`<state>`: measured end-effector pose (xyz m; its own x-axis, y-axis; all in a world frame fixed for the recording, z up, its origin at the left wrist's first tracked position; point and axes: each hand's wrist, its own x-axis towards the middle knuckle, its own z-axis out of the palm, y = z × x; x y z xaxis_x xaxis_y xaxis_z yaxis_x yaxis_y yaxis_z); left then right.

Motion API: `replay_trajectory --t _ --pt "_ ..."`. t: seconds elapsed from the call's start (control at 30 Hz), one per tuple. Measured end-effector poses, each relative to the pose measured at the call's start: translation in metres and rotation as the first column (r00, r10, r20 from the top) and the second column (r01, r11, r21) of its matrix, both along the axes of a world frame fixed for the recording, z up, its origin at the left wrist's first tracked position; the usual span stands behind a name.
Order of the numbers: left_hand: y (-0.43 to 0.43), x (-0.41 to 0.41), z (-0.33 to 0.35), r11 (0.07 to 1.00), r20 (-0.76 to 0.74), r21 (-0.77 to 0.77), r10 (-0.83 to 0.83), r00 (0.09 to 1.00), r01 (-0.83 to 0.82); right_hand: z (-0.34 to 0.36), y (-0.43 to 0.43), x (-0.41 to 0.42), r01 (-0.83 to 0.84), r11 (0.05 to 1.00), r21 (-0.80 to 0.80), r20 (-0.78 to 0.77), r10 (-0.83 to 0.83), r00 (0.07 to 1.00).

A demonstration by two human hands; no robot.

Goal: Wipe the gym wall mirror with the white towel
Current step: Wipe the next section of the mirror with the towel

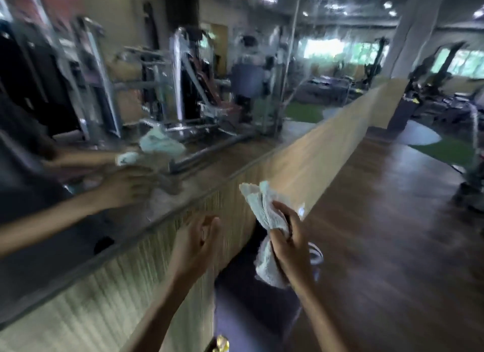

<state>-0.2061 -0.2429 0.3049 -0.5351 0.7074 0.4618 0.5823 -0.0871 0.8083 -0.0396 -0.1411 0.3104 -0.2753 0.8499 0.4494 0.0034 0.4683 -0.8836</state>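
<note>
The gym wall mirror (pixel 183 71) fills the upper left of the view and reflects gym machines, my arms and the towel. My right hand (pixel 290 240) grips a bunched white towel (pixel 264 210), held away from the glass, in front of the wooden panel below the mirror. The towel's ends stick out above and below my fist. My left hand (pixel 197 240) hangs with relaxed fingers near the ribbed panel, holding nothing. The frame is motion-blurred.
A ribbed, light wooden base wall (pixel 327 152) runs below the mirror toward the far right. Dark wooden floor (pixel 392 233) spreads to the right, with gym equipment (pixel 429 89) and green turf patches beyond. My dark trousers and a shoe show below my hands.
</note>
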Motion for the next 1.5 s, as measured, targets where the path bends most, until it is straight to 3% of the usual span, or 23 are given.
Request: replay_trajectory --t 0.13,0.3,0.43,0.57,0.67,0.73,0.83,0.97,1.03,1.13,1.2,1.37,1.43,1.5 --pt "0.065 -0.018 0.050 0.971 -0.166 0.158 0.207 0.964 -0.181 0.050 0.076 -0.037 -0.124 0.972 0.198 -0.051 0.136 0.989" --pt "0.130 -0.033 0.177 0.905 -0.429 0.329 0.397 0.812 -0.269 0.155 0.168 -0.082 -0.204 0.876 0.438 -0.213 0.321 0.923" --pt "0.150 -0.047 0.316 0.845 -0.674 0.457 0.533 0.512 -0.277 0.290 0.218 -0.115 -0.081 0.658 0.749 -0.269 0.413 0.870" --pt "0.156 -0.060 0.448 0.714 -0.711 0.616 0.686 0.156 -0.332 0.430 0.246 -0.140 0.192 0.463 0.865 -0.386 0.370 0.845" --pt "0.156 -0.073 0.537 0.579 -0.657 0.718 0.747 -0.101 -0.387 0.527 0.259 -0.155 0.242 0.469 0.849 -0.434 0.359 0.826" --pt "0.153 -0.079 0.581 0.518 -0.659 0.710 0.728 -0.191 -0.477 0.579 0.260 -0.160 0.232 0.488 0.841 -0.413 0.304 0.858" --pt "0.152 -0.094 0.606 0.424 -0.656 0.682 0.715 -0.243 -0.596 0.626 0.259 -0.181 0.184 0.510 0.840 -0.309 0.171 0.935" --pt "0.156 -0.113 0.603 0.354 -0.660 0.681 0.677 -0.327 -0.641 0.630 0.251 -0.213 0.177 0.517 0.837 -0.215 0.013 0.976" --pt "0.154 -0.113 0.605 0.358 -0.660 0.686 0.672 -0.336 -0.633 0.619 0.250 -0.217 0.179 0.464 0.868 -0.192 -0.019 0.981" --pt "0.153 -0.115 0.605 0.371 -0.667 0.689 0.661 -0.344 -0.623 0.591 0.261 -0.213 0.117 0.308 0.944 -0.123 -0.001 0.992" --pt "0.155 -0.117 0.604 0.374 -0.674 0.685 0.651 -0.348 -0.625 0.586 0.281 -0.207 0.093 0.273 0.958 -0.086 -0.035 0.996" --pt "0.155 -0.118 0.604 0.373 -0.694 0.668 0.624 -0.359 -0.644 0.655 0.277 -0.210 0.180 0.549 0.816 -0.137 -0.119 0.984" --pt "0.155 -0.117 0.604 0.361 -0.688 0.672 0.629 -0.363 -0.647 0.668 0.251 -0.220 0.187 0.539 0.821 -0.137 -0.132 0.982" --pt "0.156 -0.115 0.602 0.361 -0.690 0.667 0.631 -0.355 -0.652 0.655 0.231 -0.224 0.175 0.431 0.885 -0.133 -0.126 0.983"
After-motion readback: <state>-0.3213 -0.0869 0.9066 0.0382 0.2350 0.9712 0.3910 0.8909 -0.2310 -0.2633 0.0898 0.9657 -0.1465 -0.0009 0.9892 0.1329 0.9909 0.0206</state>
